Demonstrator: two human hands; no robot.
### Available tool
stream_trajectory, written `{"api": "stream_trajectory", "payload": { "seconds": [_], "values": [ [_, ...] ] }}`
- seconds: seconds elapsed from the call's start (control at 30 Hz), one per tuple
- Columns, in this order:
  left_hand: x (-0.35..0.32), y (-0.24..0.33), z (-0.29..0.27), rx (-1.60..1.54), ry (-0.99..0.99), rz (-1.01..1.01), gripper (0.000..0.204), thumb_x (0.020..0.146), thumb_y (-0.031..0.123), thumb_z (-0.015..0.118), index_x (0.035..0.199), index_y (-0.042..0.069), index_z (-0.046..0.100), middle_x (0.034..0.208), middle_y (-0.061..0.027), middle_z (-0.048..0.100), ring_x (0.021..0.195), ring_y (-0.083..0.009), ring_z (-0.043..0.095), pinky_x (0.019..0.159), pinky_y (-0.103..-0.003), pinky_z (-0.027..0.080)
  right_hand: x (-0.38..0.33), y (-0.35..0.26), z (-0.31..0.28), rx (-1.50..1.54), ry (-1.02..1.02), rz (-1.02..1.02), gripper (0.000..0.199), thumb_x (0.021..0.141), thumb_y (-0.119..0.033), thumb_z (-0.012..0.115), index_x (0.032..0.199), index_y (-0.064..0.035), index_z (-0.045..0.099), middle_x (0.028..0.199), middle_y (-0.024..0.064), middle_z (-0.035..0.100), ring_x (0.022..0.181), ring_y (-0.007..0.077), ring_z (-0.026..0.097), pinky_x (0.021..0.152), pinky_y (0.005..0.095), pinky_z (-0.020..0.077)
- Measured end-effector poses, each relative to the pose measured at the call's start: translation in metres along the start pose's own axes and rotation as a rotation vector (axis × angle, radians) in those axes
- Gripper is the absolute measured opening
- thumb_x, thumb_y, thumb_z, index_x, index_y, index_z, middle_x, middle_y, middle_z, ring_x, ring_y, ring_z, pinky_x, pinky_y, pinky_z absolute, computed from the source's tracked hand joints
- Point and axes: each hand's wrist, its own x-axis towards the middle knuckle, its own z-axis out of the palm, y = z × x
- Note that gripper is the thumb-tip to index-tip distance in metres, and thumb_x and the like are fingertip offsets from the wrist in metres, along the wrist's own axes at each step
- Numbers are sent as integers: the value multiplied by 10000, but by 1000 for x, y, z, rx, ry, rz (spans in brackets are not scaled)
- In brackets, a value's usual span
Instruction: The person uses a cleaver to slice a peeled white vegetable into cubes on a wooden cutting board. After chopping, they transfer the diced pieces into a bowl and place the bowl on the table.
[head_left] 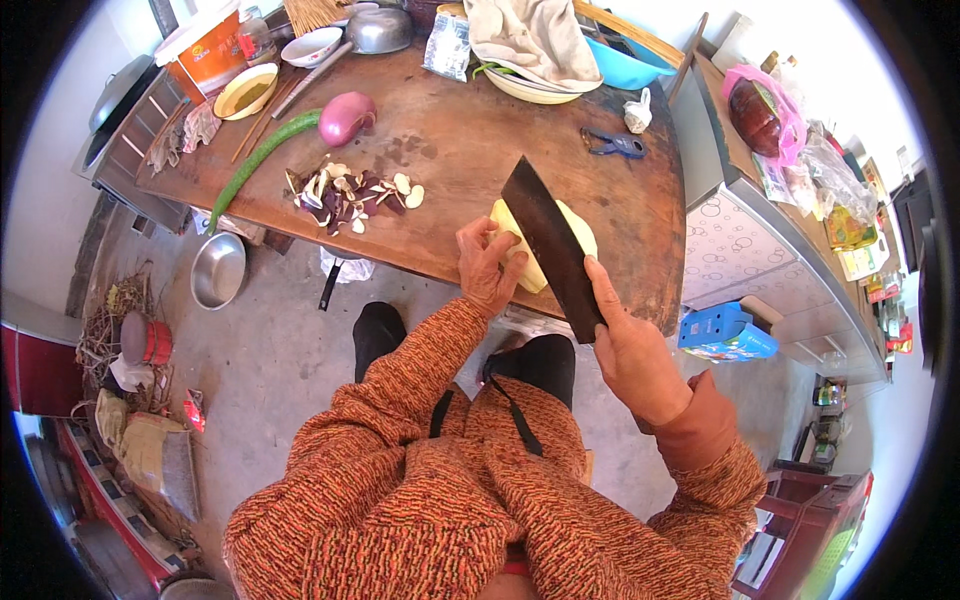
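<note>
My right hand (640,365) is closed round the handle of a dark, broad-bladed cleaver (550,245). Its blade slants across a pale yellow peeled vegetable (575,228), which lies near the front edge of the wooden table (450,180). From the left side my left hand (490,265) grips this vegetable, its fingers bent against it close to the blade. The blade hides the middle of the vegetable, so I cannot tell how deep any cut goes. Left of my left hand lies a pile of dark purple and whitish peelings (350,195).
A round purple eggplant (347,118) and a long green cucumber (262,160) lie beyond the peelings. Blue-handled clippers (613,143) and a garlic bulb (637,112) are at the right. A cloth-covered basin (535,90) stands at the back. A steel bowl (218,272) sits below the table's left side.
</note>
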Motion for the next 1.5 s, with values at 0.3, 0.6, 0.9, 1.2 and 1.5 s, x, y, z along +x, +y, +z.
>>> {"api": "stream_trajectory", "payload": {
  "seconds": [0.3, 0.6, 0.9, 1.2, 1.5],
  "values": [
    [3, 4, 0, 46, -10, 11, 255, 836, 273, 673, 1042, 130, 628, 1104, -135, 467, 1023, -319, 433, 846, -421, 403, -2, -3, 2, -81, -43, -6, 822, 801, 62, 473, 1522, -143, 137, 771, 210, 605, 688, 421, 604, 611, 489, 482],
    [8, 6, 0, 72, -62, 33, 278, 819, 273, 681, 1050, 130, 619, 1088, -129, 458, 1013, -324, 424, 866, -453, 380, 9, -2, 5, -81, -25, -13, 766, 812, 79, 456, 1505, -112, 190, 709, 301, 574, 651, 473, 580, 619, 521, 445],
    [4, 2, 0, 83, -47, 37, 300, 788, 268, 700, 1048, 151, 607, 1067, -124, 436, 981, -325, 414, 857, -460, 359, 20, 18, 21, -61, -28, -76, 836, 781, 63, 485, 1515, -114, 126, 738, 253, 610, 659, 454, 593, 582, 519, 453],
    [6, 3, -3, 91, -51, 65, 306, 781, 219, 708, 1053, 142, 592, 1052, -122, 438, 973, -302, 406, 847, -437, 352, 65, 38, 73, -211, -93, -67, 806, 811, 8, 480, 1512, -145, 112, 805, 234, 642, 701, 427, 626, 604, 520, 485],
    [9, 11, -8, 62, -69, 67, 447, 737, 343, 744, 1090, 135, 566, 1083, -137, 431, 1003, -319, 406, 882, -444, 358, 88, 66, 61, 252, 84, -111, 753, 828, -8, 510, 1500, -207, 236, 950, 329, 619, 887, 473, 622, 839, 435, 481]
  ]
}}
